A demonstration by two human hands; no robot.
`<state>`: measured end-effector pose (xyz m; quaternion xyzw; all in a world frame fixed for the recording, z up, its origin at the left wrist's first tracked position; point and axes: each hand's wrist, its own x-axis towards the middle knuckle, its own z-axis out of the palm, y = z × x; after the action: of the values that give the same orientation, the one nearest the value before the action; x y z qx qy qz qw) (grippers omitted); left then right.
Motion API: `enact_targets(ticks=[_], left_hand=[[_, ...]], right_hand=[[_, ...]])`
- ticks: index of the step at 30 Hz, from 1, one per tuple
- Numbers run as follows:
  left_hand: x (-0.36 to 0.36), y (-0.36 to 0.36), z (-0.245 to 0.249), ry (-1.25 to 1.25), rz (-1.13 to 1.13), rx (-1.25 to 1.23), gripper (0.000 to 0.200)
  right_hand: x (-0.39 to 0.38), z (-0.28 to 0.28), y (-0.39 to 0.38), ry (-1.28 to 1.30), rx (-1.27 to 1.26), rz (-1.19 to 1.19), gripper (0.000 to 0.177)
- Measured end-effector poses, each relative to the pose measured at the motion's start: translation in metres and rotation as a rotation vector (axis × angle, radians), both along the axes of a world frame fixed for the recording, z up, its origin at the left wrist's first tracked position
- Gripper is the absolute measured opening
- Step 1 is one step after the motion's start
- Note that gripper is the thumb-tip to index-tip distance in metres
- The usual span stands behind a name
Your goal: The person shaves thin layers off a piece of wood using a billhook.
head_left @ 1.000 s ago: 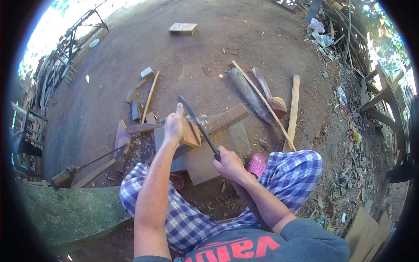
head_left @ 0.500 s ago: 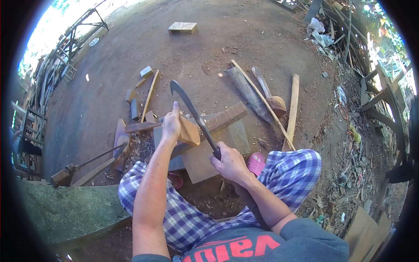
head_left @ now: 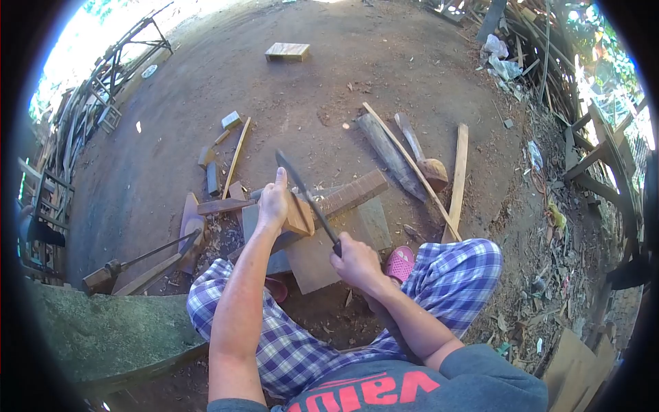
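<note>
My left hand point(head_left: 274, 204) grips an orange-brown wooden block point(head_left: 299, 215), thumb pointing up along its far side. The block stands on boards on the ground. My right hand point(head_left: 357, 259) is closed round the handle of a long dark curved blade point(head_left: 307, 193), which slants up and left beside the block's right face. Behind the block a thick wooden beam point(head_left: 353, 192) lies across a flat board point(head_left: 317, 259). Whether the blade touches the block cannot be made out.
An axe-like tool point(head_left: 158, 250) lies at the left, near a mossy slab point(head_left: 117, 329). Long sticks point(head_left: 458, 178) and a wooden mallet point(head_left: 431, 172) lie at the right. A block point(head_left: 287, 51) sits farther off. Wood piles line both sides.
The blade has moved down toward the block, with its tip lower and slightly right and its face turned more edge-on. My left hand stays on the block.
</note>
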<state>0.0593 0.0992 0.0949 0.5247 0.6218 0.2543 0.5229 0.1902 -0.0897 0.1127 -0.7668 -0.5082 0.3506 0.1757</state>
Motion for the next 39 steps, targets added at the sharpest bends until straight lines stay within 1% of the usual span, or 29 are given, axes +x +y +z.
enact_targets(ticks=[2,3,5,8,10,11,14,15,17,20,21,23,26,27,29,33,34,36,37,38,39], left_hand=[[-0.001,0.001,0.001,-0.035,-0.002,-0.055,0.078],[-0.002,0.004,-0.002,-0.034,-0.001,-0.036,0.078],[-0.002,0.007,-0.013,0.105,0.026,0.039,0.077],[0.002,-0.005,0.005,0.079,0.048,0.076,0.077],[0.0,-0.005,0.002,0.062,0.02,0.019,0.077],[-0.001,-0.002,0.003,0.043,-0.011,-0.005,0.076],[0.0,0.003,-0.005,0.027,0.008,-0.027,0.076],[0.0,0.005,-0.007,0.026,0.009,-0.008,0.076],[0.001,0.005,-0.014,0.096,0.03,0.082,0.075],[0.001,-0.002,-0.002,0.133,0.025,0.117,0.075],[0.0,-0.006,0.001,0.135,0.024,0.097,0.075],[0.0,-0.005,0.01,0.086,-0.029,0.034,0.073],[0.001,-0.001,0.002,0.067,-0.037,0.057,0.071],[0.002,0.001,0.004,0.064,-0.035,0.074,0.071],[0.0,0.002,0.001,0.03,-0.012,0.025,0.07],[-0.002,0.002,-0.004,0.076,-0.034,0.05,0.069],[-0.002,-0.001,0.0,0.037,-0.003,0.069,0.069],[-0.001,-0.007,-0.003,-0.013,0.032,0.079,0.069],[-0.003,-0.006,-0.002,0.007,-0.002,0.062,0.069],[-0.004,-0.002,0.001,0.026,-0.037,0.054,0.069],[-0.003,0.001,-0.004,0.041,-0.028,0.053,0.071]], right_hand=[[0.002,-0.044,-0.003,-0.013,0.02,0.002,0.034],[0.003,-0.057,-0.001,-0.018,0.027,0.004,0.035],[0.004,-0.045,0.002,-0.007,0.012,0.019,0.034],[0.004,-0.006,0.001,0.016,-0.027,0.03,0.032],[0.002,0.014,0.0,0.062,0.052,-0.001,0.032],[0.0,0.005,0.0,0.056,0.048,-0.001,0.032],[0.0,-0.037,0.002,-0.006,0.029,0.015,0.033],[0.002,-0.049,0.001,-0.008,0.026,0.013,0.033],[0.004,-0.052,0.002,-0.001,0.014,0.012,0.035],[0.006,-0.022,0.002,0.042,0.022,0.02,0.034],[0.005,-0.011,-0.001,0.043,0.002,0.019,0.034],[0.004,0.009,0.001,0.086,0.057,-0.009,0.034],[0.0,-0.039,0.004,0.082,-0.001,-0.021,0.032],[0.003,-0.035,0.005,0.068,0.0,0.003,0.032],[0.002,-0.036,0.003,0.047,0.022,0.014,0.031],[0.001,-0.006,-0.001,0.012,0.068,0.014,0.031],[0.0,0.004,-0.004,0.017,0.049,0.014,0.031],[0.0,0.019,-0.003,0.02,0.104,-0.005,0.03],[-0.002,0.002,-0.003,0.014,0.104,-0.004,0.03],[-0.004,-0.029,-0.001,-0.03,0.062,-0.002,0.03],[-0.005,-0.044,0.001,-0.073,0.026,-0.001,0.03]])
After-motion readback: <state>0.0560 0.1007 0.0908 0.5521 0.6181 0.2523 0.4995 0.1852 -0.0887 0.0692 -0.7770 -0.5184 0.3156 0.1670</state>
